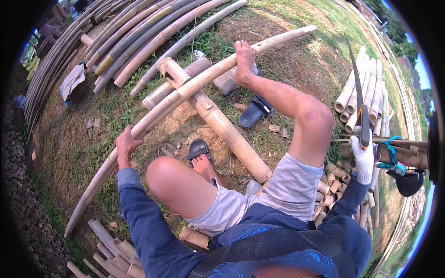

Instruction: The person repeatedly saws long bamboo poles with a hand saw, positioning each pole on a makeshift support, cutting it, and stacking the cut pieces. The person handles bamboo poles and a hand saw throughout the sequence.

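A long bamboo pole (211, 75) slants across the view, resting over a bamboo support (227, 134). My bare left hand (128, 144) is wrapped around the pole, left of that support. My bare foot (244, 60) presses on the pole toward its far right end. In a white glove, my right hand (363, 157) holds a handsaw (365, 125) by its handle, out at the right. The saw's long dark blade points up and away, apart from the pole. The glove's fingers are partly hidden behind the handle.
Long bamboo poles (153, 44) lie stacked at the far left. Pale bamboo lengths (371, 88) are piled at the right, with short cut pieces (334, 186) beside my thigh. A black sandal (252, 113) lies on the grass near a stone block (227, 82). A dark cap (408, 182) hangs at the right.
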